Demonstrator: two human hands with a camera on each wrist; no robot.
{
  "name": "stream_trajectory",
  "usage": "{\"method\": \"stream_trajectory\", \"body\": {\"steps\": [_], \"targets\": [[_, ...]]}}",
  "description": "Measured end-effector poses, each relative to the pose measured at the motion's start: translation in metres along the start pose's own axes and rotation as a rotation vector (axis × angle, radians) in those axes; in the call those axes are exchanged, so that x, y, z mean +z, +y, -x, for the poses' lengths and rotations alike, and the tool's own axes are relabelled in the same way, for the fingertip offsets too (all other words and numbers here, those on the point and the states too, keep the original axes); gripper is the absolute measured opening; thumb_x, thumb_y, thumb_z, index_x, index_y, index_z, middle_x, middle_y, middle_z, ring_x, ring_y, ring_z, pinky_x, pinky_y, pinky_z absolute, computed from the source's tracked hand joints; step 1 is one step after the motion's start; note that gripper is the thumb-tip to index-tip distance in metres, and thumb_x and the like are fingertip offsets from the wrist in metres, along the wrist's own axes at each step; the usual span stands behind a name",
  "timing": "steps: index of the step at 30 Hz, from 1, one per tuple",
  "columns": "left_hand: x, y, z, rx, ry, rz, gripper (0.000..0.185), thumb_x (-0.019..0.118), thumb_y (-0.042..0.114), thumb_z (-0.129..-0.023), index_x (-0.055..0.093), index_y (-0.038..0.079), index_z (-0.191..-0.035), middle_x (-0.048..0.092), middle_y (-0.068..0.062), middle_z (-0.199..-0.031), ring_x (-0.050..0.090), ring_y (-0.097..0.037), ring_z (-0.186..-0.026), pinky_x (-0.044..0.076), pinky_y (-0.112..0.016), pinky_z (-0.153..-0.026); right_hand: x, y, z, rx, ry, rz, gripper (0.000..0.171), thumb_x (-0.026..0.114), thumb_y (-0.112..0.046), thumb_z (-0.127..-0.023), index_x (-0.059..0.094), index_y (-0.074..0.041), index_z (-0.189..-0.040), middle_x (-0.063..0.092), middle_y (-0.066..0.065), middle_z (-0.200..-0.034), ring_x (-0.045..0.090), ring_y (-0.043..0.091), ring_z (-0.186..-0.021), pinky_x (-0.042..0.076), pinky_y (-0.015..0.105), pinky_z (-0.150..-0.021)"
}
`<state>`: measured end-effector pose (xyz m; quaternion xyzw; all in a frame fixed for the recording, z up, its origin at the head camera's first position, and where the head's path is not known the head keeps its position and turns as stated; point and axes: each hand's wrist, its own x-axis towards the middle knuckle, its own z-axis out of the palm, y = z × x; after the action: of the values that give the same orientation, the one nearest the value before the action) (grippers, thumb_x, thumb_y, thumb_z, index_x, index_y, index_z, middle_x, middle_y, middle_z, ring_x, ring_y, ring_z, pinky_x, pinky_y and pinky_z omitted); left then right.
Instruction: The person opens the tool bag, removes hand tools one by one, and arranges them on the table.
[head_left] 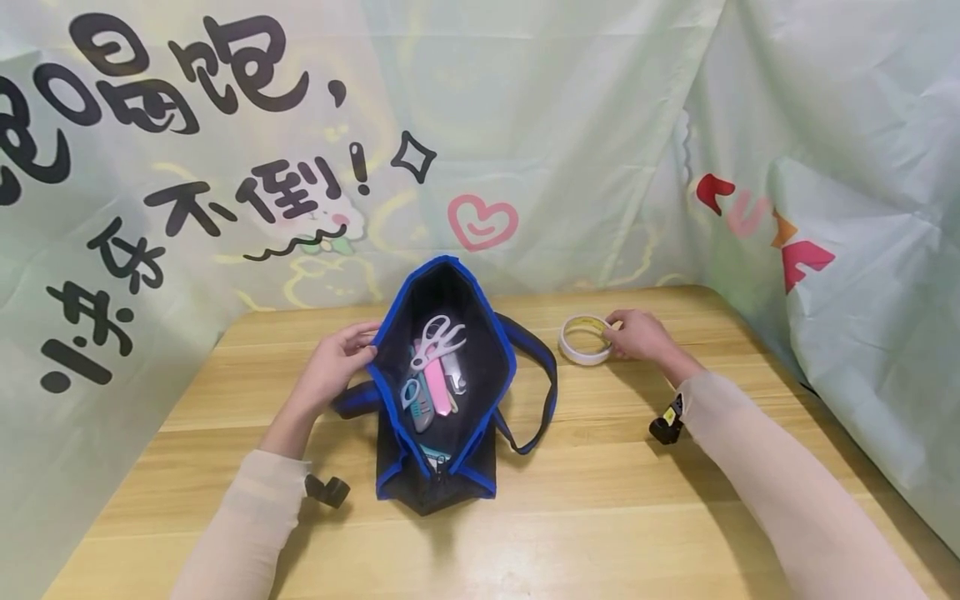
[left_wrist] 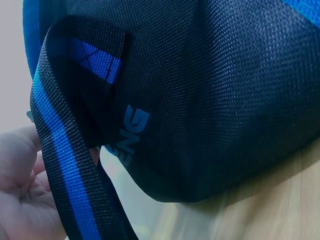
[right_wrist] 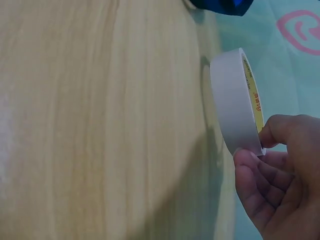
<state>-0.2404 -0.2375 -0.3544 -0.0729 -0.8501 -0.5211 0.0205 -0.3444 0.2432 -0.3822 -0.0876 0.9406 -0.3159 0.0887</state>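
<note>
- Right hand (head_left: 637, 335): thumb and fingers pinch the near rim of a white roll of double-sided tape with a yellow inner core (head_left: 586, 339). In the right wrist view the fingertips (right_wrist: 248, 160) close on the roll's edge (right_wrist: 235, 112) and tilt it up off the wood.
- Tape position: on the light wooden table (head_left: 600, 500), to the right of the bag and apart from it, with the bag's right strap between them.
- Left hand (head_left: 337, 360): fingers curl over the left rim of the open black fabric tool bag with blue trim (head_left: 442, 392) and hold the mouth spread. The left wrist view shows the palm (left_wrist: 22, 200) beside the black-and-blue webbing strap (left_wrist: 65, 165).
- Bag contents: white-handled scissors (head_left: 437, 337), a pink utility knife (head_left: 437, 387) and a smaller grey-blue cutter (head_left: 416, 404), lying together on the bottom.
- Judgement, step in hand: the tape is gripped and the bag is held open, so this reads as the pick-up stage of loading the roll.
- Judgement, next move: lift the roll clear, carry it left over the strap and rim, and lower it into the free space beside the scissors. The left hand must keep the mouth wide.
- Background: pale green printed cloth (head_left: 570, 125) hangs behind the table.
</note>
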Motion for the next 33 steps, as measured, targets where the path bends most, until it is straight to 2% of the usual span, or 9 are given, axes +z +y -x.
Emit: {"method": "stream_trajectory", "body": {"steps": [15,24,28,33], "targets": [[-0.002,0.0,-0.001,0.008,-0.003,0.015,0.043,0.059,0.009,-0.096,0.053,0.004,-0.139,0.062,-0.022,-0.124,0.058,-0.038,-0.116,0.047,-0.051,-0.098,0.009,0.001,-0.007,0.029,-0.061,0.029,0.039,0.053,-0.016,-0.097,0.054,0.009,-0.127,0.064,0.007,-0.07,0.058,0.014,-0.056,0.052,0.027,-0.052],[-0.003,0.001,-0.002,0.011,-0.005,0.008,0.043,0.058,0.008,-0.096,0.053,0.003,-0.138,0.062,-0.022,-0.124,0.058,-0.038,-0.117,0.047,-0.05,-0.098,0.011,0.002,-0.008,0.001,-0.052,0.043,0.037,0.052,-0.017,-0.097,0.056,0.008,-0.123,0.063,0.006,-0.067,0.057,0.013,-0.053,0.05,0.027,-0.05],[-0.003,0.001,-0.001,0.01,-0.006,0.003,0.043,0.058,0.009,-0.096,0.053,0.004,-0.139,0.062,-0.022,-0.125,0.057,-0.039,-0.117,0.047,-0.051,-0.098,0.006,-0.001,-0.005,0.009,-0.054,0.08,0.037,0.052,-0.02,-0.099,0.057,0.006,-0.124,0.066,0.007,-0.074,0.06,0.015,-0.059,0.051,0.029,-0.054],[-0.004,0.0,-0.002,0.007,-0.003,0.002,0.043,0.058,0.009,-0.096,0.053,0.004,-0.139,0.063,-0.022,-0.123,0.058,-0.038,-0.116,0.047,-0.051,-0.098,-0.006,-0.007,-0.001,-0.018,0.024,0.171,0.036,0.05,-0.023,-0.098,0.06,0.003,-0.121,0.069,0.015,-0.094,0.062,0.026,-0.078,0.049,0.037,-0.067]]}}
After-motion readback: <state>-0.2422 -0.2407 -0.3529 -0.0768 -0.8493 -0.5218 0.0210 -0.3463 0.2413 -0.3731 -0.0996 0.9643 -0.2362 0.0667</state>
